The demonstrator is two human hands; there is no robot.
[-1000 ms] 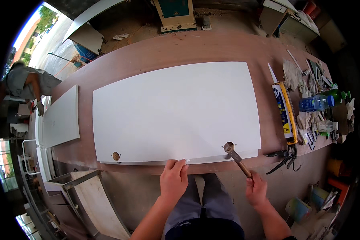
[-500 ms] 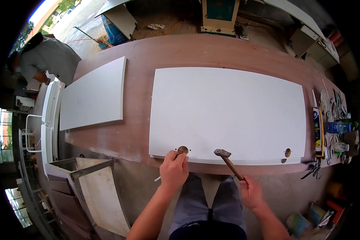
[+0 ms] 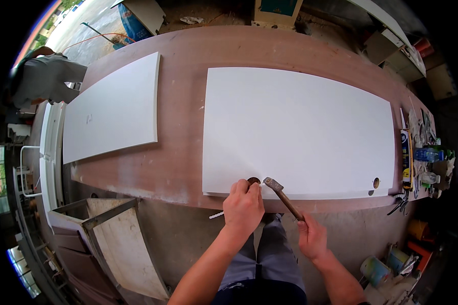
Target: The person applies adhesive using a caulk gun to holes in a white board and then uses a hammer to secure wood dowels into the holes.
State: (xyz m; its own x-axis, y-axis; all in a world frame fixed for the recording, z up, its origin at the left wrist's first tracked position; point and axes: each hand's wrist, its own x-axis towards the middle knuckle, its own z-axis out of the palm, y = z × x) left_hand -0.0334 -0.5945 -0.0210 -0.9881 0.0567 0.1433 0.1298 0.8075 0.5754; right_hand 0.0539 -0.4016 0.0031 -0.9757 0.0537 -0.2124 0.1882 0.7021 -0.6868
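A white board [image 3: 297,129] lies flat on the brown worktable, with a round hole [image 3: 254,180] at its near edge, partly covered by my left fingers. My left hand [image 3: 243,207] is closed, its fingertips pinched beside the hole on something small and white. A thin white ribbed strip [image 3: 216,215] sticks out from the left side of the same hand. My right hand [image 3: 313,236] grips the wooden handle of a hammer [image 3: 285,199]. The hammer's head is over the board, just right of my left fingertips; whether it touches anything I cannot tell.
Another white panel [image 3: 114,112] rests on the worktable [image 3: 180,117] at left. A second hole [image 3: 376,183] is near the board's right corner. Bottles [image 3: 427,154], a sealant tube [image 3: 406,157] and pliers [image 3: 399,202] crowd the right end. A person [image 3: 48,79] stands far left.
The hammer's head has come closer to my left fingertips. My left fingers have shifted to the right side of the hole. The whole view has moved, and the person at left has changed posture.
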